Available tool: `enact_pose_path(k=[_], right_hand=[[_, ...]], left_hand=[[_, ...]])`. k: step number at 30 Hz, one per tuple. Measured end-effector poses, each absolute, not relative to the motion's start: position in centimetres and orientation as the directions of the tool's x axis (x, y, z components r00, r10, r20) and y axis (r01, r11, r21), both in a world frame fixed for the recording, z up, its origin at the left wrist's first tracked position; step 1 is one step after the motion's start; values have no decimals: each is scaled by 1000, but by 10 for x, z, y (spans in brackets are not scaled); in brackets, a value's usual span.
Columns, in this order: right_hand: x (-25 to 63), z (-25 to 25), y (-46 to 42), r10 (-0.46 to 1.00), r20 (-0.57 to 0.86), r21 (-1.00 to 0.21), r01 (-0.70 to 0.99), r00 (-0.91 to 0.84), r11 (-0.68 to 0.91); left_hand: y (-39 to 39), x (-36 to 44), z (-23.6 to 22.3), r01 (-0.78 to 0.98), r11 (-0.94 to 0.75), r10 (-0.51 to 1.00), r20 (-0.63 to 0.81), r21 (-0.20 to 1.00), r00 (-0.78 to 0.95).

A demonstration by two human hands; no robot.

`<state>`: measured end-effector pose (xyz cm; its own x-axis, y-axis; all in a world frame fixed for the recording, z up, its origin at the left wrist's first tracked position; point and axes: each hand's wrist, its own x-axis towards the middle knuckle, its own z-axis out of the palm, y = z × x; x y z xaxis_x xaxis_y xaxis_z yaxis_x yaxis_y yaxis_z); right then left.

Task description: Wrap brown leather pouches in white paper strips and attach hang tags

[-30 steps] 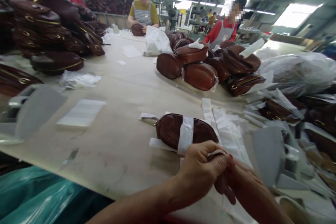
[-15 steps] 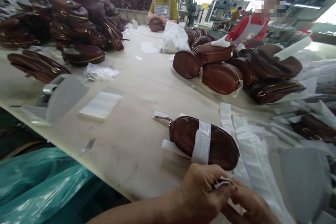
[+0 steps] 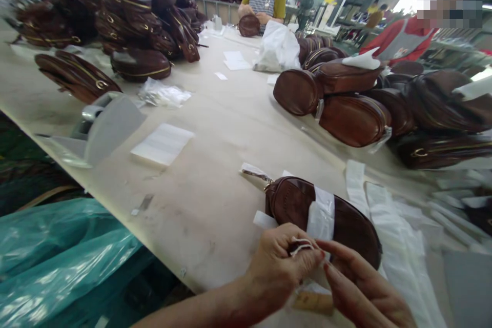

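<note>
My left hand [image 3: 274, 266] is closed in a pinch on a thin white string [image 3: 302, 247] that loops over its fingers. My right hand [image 3: 363, 284] meets it from the right, thumb and fingertips pressed near the string's end. Just beneath both hands a tan, card-like piece [image 3: 313, 301] shows in part, with clear plastic over it. Behind the hands lies a dark brown leather pouch [image 3: 290, 197] with a white paper band [image 3: 323, 215] around its middle. A wrapped zip pull [image 3: 255, 173] sticks out at its left end.
Brown leather bags [image 3: 126, 15] are heaped at the far left, and more pouches [image 3: 353, 118] lie at the right. White paper strips [image 3: 400, 236] rest beside my right hand. A tape dispenser [image 3: 109, 123] stands by the table's left edge. Co-workers [image 3: 265, 0] are across the table.
The view has swung right, so the scene sits differently in it. My hands now show more openly over the pouch's near side, with the string and the tan piece visible.
</note>
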<state>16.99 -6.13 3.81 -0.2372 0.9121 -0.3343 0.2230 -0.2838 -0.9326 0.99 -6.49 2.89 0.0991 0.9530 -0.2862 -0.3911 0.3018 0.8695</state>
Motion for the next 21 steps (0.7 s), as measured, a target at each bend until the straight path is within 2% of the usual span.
enact_pose_path(k=[6,8,10,12,14,15,17,18,21], right_hand=[[150,41,-39,948,-197,-918,385,-250,-89],[144,43,-33,947,-192,-910,409,-259,-73],[138,47,-25,949,-222,-901,420,-222,-112],[132,51,-14,963,-219,-878,463,-157,-124],[128,56,-1,977,-158,-833,550,-145,-53],[125,58,6,979,-121,-804,594,-166,1],[121,60,20,972,-77,-750,656,-222,90],[119,61,26,968,-68,-725,679,-244,120],[111,59,41,946,-16,-626,741,-325,244]], left_hand=[[-58,-2,20,-466,370,922,-379,804,78],[-53,-10,21,-472,377,924,-356,797,137],[-45,-22,20,-428,338,941,-293,838,171],[-32,-36,14,-285,241,970,-231,928,71],[-17,-50,2,-4,169,979,-168,986,-119],[-10,-56,-4,150,167,974,-140,975,-178],[3,-64,-17,375,171,978,-111,911,-176],[8,-65,-22,434,158,984,-107,887,-140],[18,-64,-32,478,107,994,-93,872,-53]])
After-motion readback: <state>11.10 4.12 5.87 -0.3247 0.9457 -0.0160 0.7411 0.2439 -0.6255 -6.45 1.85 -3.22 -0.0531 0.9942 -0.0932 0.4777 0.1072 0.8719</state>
